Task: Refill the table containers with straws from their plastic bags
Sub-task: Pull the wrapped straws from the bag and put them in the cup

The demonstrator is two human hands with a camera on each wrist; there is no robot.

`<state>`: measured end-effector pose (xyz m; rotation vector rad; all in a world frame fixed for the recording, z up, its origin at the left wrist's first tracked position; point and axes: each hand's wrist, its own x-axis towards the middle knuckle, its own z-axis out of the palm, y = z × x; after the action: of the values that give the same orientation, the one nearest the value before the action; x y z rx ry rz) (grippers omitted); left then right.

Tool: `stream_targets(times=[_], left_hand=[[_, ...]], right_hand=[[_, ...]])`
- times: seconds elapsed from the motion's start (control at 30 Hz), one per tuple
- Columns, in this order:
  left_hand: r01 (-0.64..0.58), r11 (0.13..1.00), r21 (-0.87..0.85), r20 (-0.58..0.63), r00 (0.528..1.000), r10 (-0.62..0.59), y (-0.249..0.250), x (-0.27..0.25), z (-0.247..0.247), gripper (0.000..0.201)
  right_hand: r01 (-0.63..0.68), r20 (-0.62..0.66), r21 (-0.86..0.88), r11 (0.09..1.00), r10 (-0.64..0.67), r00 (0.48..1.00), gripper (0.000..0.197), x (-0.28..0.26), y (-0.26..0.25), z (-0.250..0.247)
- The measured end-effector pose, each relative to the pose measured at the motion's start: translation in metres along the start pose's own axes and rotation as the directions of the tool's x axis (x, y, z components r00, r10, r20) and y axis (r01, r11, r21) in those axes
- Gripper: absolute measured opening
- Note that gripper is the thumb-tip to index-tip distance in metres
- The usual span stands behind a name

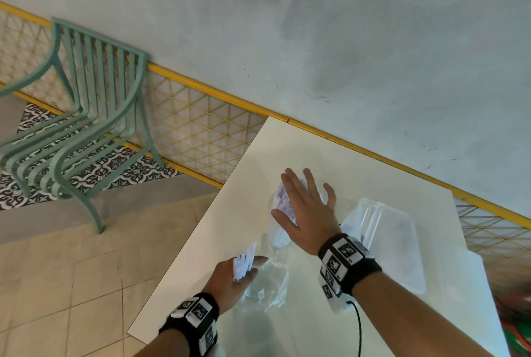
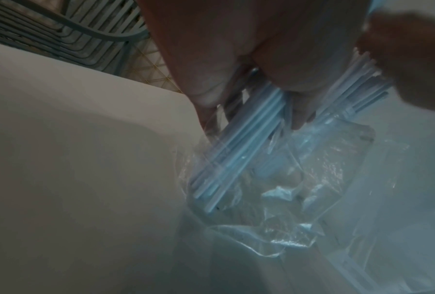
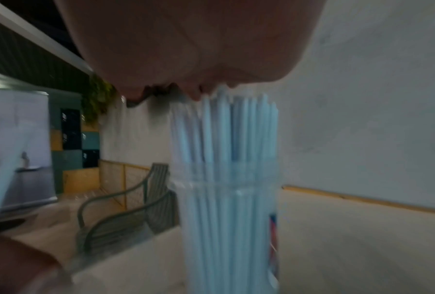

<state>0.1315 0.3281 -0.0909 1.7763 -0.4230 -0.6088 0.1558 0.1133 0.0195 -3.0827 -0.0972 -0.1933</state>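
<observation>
1. Off to the left, a green slatted metal chair point(image 1: 77, 126) stands on the floor by a yellow mesh railing point(image 1: 198, 124), well apart from the work and out of the way.

2. The left hand point(image 1: 230, 279) is curled round a bundle of white straws point(image 1: 244, 263), gripping them through the mouth of a crumpled clear plastic bag point(image 1: 268, 285). In the left wrist view the straws' lower ends sit inside the bag, so the grip probably serves to draw this handful out in one go.

3. The bag lies on the white table point(image 1: 290, 149), near its left edge, close to the cup so the carry is short.

4. The right hand point(image 1: 306, 213) is spread flat, fingers straight, palm resting on the tips of the upright straws point(image 3: 226, 139) in a clear plastic cup point(image 3: 229, 228). It holds nothing; I judge it is tamping the straws level and steadying the cup, which looks nearly full.

5. Right of that wrist lies a clear, flat plastic container point(image 1: 393, 241) with a few straws inside, likely the next one to fill.
</observation>
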Motion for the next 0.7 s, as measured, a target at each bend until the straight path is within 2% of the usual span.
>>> stream_targets(times=[0.07, 0.13, 0.2, 0.27, 0.37, 0.47, 0.53, 0.63, 0.7], left_hand=[[-0.011, 1.0, 0.007, -0.004, 1.0, 0.011, 0.001, 0.0, 0.0, 0.033], [-0.024, 1.0, 0.003, -0.013, 1.0, 0.024, 0.002, 0.0, 0.001, 0.033], [-0.026, 1.0, 0.003, -0.03, 0.999, 0.026, 0.005, -0.001, 0.001, 0.038], [-0.007, 1.0, -0.023, -0.07, 0.998, 0.006, 0.008, 0.0, 0.002, 0.034], [-0.022, 0.998, -0.056, -0.052, 0.998, 0.019, 0.012, 0.002, 0.006, 0.019], [0.009, 0.996, -0.087, -0.059, 0.998, -0.014, 0.013, 0.005, 0.011, 0.014], [0.0, 1.0, -0.025, -0.031, 1.0, -0.001, 0.012, 0.006, 0.014, 0.009], [-0.005, 0.994, 0.106, 0.003, 1.0, 0.005, 0.012, 0.007, 0.016, 0.015], [0.048, 0.998, 0.038, 0.01, 0.999, -0.048, 0.015, 0.008, 0.018, 0.022]], right_hand=[[0.082, -0.1, 0.117, 0.99, -0.07, 0.992, 0.062, -0.002, -0.01, -0.018], [0.208, -0.188, 0.264, 0.942, -0.161, 0.969, 0.048, -0.01, -0.023, -0.033], [0.232, -0.14, 0.501, 0.834, -0.187, 0.972, 0.042, -0.024, -0.034, -0.038], [0.121, 0.007, 0.673, 0.73, -0.17, 0.985, 0.053, -0.037, -0.04, -0.032], [0.013, 0.186, 0.705, 0.709, -0.202, 0.962, 0.066, -0.049, -0.041, -0.008], [-0.099, 0.308, 0.754, 0.65, -0.216, 0.927, 0.055, -0.053, -0.049, 0.011], [-0.141, 0.316, 0.749, 0.648, -0.162, 0.935, 0.045, -0.053, -0.053, 0.022], [-0.145, 0.281, 0.744, 0.652, -0.11, 0.953, 0.034, -0.052, -0.057, 0.036], [-0.12, 0.247, 0.735, 0.668, -0.098, 0.964, 0.028, -0.052, -0.059, 0.041]])
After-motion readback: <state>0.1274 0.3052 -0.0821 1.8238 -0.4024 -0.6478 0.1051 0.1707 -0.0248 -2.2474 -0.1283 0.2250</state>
